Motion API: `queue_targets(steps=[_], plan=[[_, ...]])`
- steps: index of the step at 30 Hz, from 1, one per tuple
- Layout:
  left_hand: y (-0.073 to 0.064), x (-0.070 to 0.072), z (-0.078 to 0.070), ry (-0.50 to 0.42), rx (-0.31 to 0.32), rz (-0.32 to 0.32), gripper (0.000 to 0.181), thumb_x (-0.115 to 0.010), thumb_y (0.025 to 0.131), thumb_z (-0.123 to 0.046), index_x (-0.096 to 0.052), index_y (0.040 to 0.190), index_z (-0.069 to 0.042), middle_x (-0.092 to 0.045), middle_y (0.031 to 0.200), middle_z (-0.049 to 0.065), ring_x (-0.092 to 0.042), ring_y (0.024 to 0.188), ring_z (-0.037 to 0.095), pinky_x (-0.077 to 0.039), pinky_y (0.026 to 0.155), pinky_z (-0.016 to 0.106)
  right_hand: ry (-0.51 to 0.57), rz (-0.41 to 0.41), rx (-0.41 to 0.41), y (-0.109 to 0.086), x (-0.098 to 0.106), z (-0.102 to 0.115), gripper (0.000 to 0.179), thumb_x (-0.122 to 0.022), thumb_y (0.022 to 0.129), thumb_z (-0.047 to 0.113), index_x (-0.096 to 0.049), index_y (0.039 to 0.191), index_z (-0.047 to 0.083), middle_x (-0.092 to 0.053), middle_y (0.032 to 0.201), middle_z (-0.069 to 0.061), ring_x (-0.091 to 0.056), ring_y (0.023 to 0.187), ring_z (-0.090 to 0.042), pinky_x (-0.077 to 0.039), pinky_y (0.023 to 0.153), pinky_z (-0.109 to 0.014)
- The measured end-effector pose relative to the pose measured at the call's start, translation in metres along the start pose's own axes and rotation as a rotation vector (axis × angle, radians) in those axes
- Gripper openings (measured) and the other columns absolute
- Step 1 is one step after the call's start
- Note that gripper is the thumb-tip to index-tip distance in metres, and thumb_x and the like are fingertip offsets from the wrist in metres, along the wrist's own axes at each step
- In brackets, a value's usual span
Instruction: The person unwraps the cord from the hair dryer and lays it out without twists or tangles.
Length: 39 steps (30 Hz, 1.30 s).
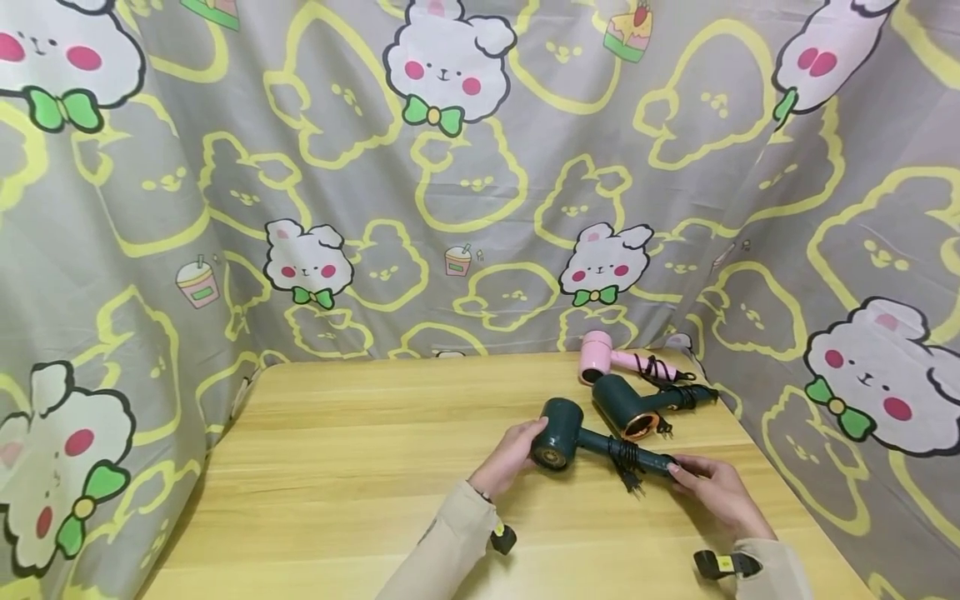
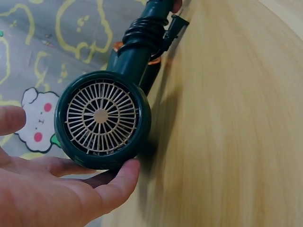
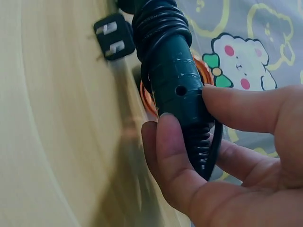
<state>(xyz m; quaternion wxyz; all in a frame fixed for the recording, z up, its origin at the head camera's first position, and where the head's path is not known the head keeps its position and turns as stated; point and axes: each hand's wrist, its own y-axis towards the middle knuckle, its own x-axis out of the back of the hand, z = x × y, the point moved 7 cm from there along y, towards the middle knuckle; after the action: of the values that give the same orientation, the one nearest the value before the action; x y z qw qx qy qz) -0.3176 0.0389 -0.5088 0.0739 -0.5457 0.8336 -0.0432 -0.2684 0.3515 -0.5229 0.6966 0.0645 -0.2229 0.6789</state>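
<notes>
A dark green hair dryer [image 1: 558, 435] lies crosswise between the two hands, its round grille [image 2: 100, 116] facing the left wrist camera. My left hand [image 1: 510, 454] is at the dryer's head, with relaxed fingers [image 2: 124, 182] against its side and the thumb off the grille in the left wrist view. My right hand [image 1: 712, 492] pinches the handle's end between thumb and fingers, near the ribbed cord sleeve [image 3: 198, 146]. Black cord [image 3: 161, 28] is wound round the handle, and its two-pin plug [image 3: 113, 37] hangs beside it.
Just behind lies another dark green hair dryer [image 1: 621, 404] with a copper-coloured rim. Farther back is a pink hair dryer [image 1: 596, 354], its cord also wrapped. The wooden table [image 1: 337, 475] is bounded by patterned curtains [image 1: 480, 183] at the back and sides.
</notes>
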Motion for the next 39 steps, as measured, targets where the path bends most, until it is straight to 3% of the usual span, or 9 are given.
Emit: queue_targets(steps=[5,11,15,21,24,26,29,33,39], plan=[[-0.009,0.007,-0.002,0.023,-0.001,-0.017,0.067,-0.043,0.11,-0.047,-0.046,0.151,0.006,-0.062,0.142,0.02,-0.064,0.127,0.03,-0.049,0.109,0.049,0.11,0.03,0.001,-0.003,-0.011,0.007,0.06,-0.057,0.107,0.018,-0.035,0.149,-0.02,-0.043,0.148,-0.04,-0.072,0.098,-0.004,-0.058,0.091,-0.024],[-0.018,0.021,-0.012,0.014,-0.039,-0.028,0.065,-0.043,0.11,-0.045,-0.047,0.15,0.006,-0.067,0.135,0.019,-0.066,0.121,0.025,-0.05,0.11,0.046,0.276,0.081,-0.004,-0.003,-0.025,0.025,0.065,-0.054,0.109,0.022,-0.029,0.151,-0.02,-0.039,0.147,-0.035,-0.072,0.098,-0.004,-0.058,0.094,-0.024],[-0.026,0.035,-0.023,0.034,-0.059,-0.035,0.067,-0.042,0.11,-0.046,-0.045,0.151,0.007,-0.064,0.14,0.021,-0.061,0.13,0.032,-0.043,0.116,0.052,0.309,0.095,0.019,0.002,-0.037,0.038,0.059,-0.056,0.108,0.02,-0.035,0.148,-0.018,-0.043,0.142,-0.028,-0.073,0.099,-0.008,-0.058,0.094,-0.024],[-0.038,0.056,-0.04,0.053,-0.082,-0.06,0.065,-0.041,0.11,-0.047,-0.047,0.15,0.005,-0.062,0.141,0.021,-0.057,0.135,0.034,-0.039,0.119,0.054,0.361,0.115,0.061,0.009,-0.054,0.06,0.061,-0.058,0.106,0.016,-0.034,0.15,-0.018,-0.036,0.148,-0.034,-0.076,0.098,-0.01,-0.058,0.092,-0.023],[-0.043,0.07,-0.047,0.061,-0.098,-0.096,0.065,-0.042,0.11,-0.046,-0.048,0.149,0.006,-0.059,0.144,0.022,-0.051,0.141,0.036,-0.037,0.12,0.055,0.4,0.129,0.087,0.013,-0.063,0.075,0.059,-0.059,0.106,0.013,-0.035,0.149,-0.018,-0.041,0.143,-0.028,-0.076,0.098,-0.011,-0.058,0.094,-0.024],[-0.047,0.078,-0.051,0.067,-0.113,-0.112,0.066,-0.041,0.11,-0.046,-0.046,0.15,0.007,-0.055,0.148,0.025,-0.045,0.146,0.039,-0.034,0.122,0.057,0.431,0.134,0.106,0.018,-0.069,0.085,0.059,-0.062,0.104,0.014,-0.037,0.148,-0.018,-0.047,0.137,-0.021,-0.077,0.098,-0.013,-0.058,0.094,-0.025],[-0.052,0.089,-0.055,0.055,-0.124,-0.135,0.07,-0.042,0.11,-0.046,-0.04,0.152,0.01,-0.037,0.162,0.028,-0.03,0.155,0.043,-0.031,0.123,0.058,0.458,0.14,0.131,0.024,-0.077,0.097,0.056,-0.064,0.103,0.014,-0.042,0.145,-0.017,-0.055,0.127,-0.013,-0.077,0.097,-0.014,-0.058,0.094,-0.027],[-0.059,0.102,-0.059,0.05,-0.13,-0.171,0.072,-0.043,0.11,-0.044,-0.036,0.152,0.014,-0.013,0.17,0.03,-0.014,0.159,0.045,-0.03,0.123,0.058,0.5,0.154,0.135,0.033,-0.088,0.106,0.052,-0.066,0.102,0.013,-0.047,0.141,-0.015,-0.056,0.123,-0.012,-0.077,0.096,-0.017,-0.059,0.094,-0.028],[-0.074,0.12,-0.064,0.078,-0.131,-0.219,0.074,-0.043,0.111,-0.044,-0.032,0.154,0.015,-0.011,0.17,0.03,-0.014,0.158,0.046,-0.03,0.122,0.06,0.527,0.176,0.138,0.043,-0.107,0.118,0.051,-0.065,0.102,0.009,-0.046,0.142,-0.016,-0.054,0.125,-0.018,-0.077,0.095,-0.018,-0.059,0.093,-0.03]])
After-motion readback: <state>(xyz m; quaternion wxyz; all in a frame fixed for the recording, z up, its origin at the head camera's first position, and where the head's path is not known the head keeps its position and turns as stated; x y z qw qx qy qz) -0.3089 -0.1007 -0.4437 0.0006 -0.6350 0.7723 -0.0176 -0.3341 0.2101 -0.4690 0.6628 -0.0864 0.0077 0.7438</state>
